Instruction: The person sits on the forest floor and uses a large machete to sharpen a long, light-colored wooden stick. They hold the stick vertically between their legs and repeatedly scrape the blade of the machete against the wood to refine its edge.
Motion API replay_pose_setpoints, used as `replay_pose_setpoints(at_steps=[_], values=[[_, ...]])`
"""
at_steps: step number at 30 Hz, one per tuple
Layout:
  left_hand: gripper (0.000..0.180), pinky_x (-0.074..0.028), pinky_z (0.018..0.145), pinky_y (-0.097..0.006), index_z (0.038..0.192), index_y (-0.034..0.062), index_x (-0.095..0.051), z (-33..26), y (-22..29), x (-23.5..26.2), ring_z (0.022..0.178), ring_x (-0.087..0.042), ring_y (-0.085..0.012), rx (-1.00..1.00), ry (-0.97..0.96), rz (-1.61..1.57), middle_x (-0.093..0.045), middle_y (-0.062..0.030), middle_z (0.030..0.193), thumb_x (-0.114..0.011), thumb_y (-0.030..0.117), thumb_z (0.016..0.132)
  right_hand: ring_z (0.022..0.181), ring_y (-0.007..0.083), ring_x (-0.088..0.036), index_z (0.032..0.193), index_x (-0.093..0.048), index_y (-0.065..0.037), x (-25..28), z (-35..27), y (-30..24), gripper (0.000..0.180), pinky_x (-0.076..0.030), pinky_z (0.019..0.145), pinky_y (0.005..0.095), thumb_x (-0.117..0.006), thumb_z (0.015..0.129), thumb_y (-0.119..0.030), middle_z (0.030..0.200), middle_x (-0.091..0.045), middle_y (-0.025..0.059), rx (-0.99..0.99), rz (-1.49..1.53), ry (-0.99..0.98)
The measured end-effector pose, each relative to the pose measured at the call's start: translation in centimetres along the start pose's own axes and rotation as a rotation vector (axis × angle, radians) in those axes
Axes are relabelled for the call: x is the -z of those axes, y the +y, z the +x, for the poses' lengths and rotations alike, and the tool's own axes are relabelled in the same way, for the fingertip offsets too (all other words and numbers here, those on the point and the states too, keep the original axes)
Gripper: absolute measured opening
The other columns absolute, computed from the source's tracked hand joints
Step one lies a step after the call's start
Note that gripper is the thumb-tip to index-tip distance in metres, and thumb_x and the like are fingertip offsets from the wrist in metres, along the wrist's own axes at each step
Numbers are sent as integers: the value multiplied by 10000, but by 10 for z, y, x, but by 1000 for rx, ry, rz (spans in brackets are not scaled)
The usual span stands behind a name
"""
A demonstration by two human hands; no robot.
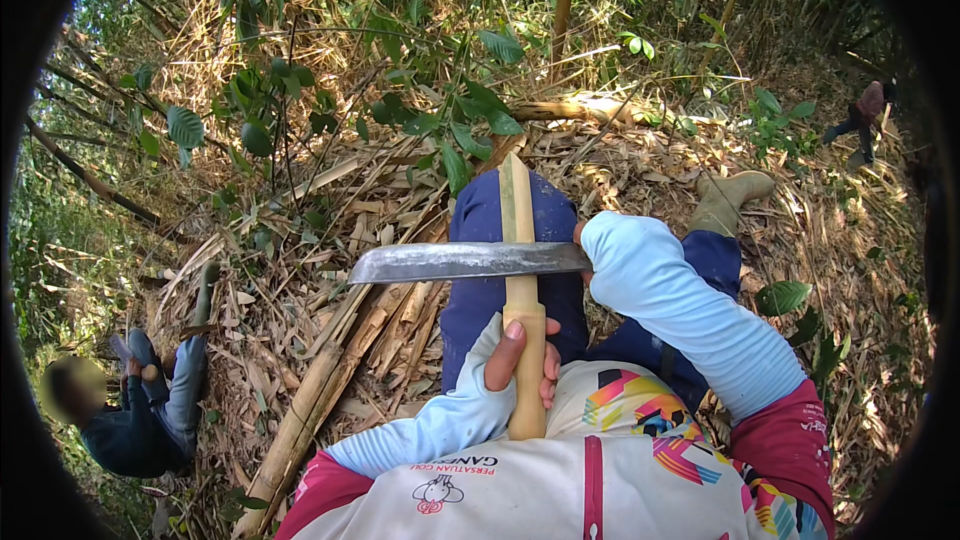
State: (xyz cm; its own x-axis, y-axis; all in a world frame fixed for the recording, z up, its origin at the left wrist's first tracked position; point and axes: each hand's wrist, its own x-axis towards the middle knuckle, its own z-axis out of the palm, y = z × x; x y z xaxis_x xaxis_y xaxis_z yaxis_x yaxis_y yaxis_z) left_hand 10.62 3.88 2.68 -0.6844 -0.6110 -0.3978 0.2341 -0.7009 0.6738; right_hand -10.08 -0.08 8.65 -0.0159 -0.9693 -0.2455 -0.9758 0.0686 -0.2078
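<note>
My left hand, in a pale blue sleeve, is closed round the thick lower part of a pale carved bamboo piece. The piece stands lengthwise over my blue-trousered leg, its flat upper part ending in a point away from me. Across it lies the long grey blade of a machete, its tip to the left. My right hand is at the blade's right end, closed on the machete; the sleeve hides most of this hand and the handle. The blade seems to touch the bamboo just above its thick part.
Dry leaves and bamboo strips cover the ground. A split bamboo pole lies to my left, and a log ahead. Leafy stems rise before my knee. A seated person is at the left, another at the far right.
</note>
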Motion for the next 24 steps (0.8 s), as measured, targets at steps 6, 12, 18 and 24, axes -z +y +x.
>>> replay_pose_setpoints(at_steps=[6, 12, 18, 24], values=[[540, -491, 528, -331, 1176, 4, -410, 1, 0, -1, 560, -540, -191, -6, -5, -30, -546, -129, 738, -467, 488, 943, 833, 351, -642, 1000, -633, -85, 1, 17, 14, 318, -503, 724, 421, -724, 707, -167, 896, -656, 164, -43, 68, 61], [559, -489, 564, -356, 1210, 22, -414, 0, 0, 1, 575, -521, -201, 23, 1, -4, -522, -114, 753, -405, 520, 957, 841, 343, -644, 1003, -635, -90, 1, 12, 13, 312, -505, 733, 410, -723, 719, -184, 897, -659, 154, -12, 89, 81], [555, -491, 555, -354, 1209, 22, -417, -2, 1, -2, 567, -519, -198, 27, 15, -11, -519, -113, 748, -409, 517, 957, 790, 344, -645, 979, -627, -101, 5, -7, -1, 291, -512, 692, 417, -713, 722, -207, 828, -652, 151, 24, -30, -128], [548, -490, 538, -344, 1199, 16, -421, 0, 0, -2, 555, -518, -195, 6, 8, 6, -518, -110, 741, -410, 508, 958, 785, 346, -644, 969, -626, -96, 0, 1, 4, 280, -508, 684, 422, -701, 712, -179, 822, -645, 157, 24, -1, -1]])
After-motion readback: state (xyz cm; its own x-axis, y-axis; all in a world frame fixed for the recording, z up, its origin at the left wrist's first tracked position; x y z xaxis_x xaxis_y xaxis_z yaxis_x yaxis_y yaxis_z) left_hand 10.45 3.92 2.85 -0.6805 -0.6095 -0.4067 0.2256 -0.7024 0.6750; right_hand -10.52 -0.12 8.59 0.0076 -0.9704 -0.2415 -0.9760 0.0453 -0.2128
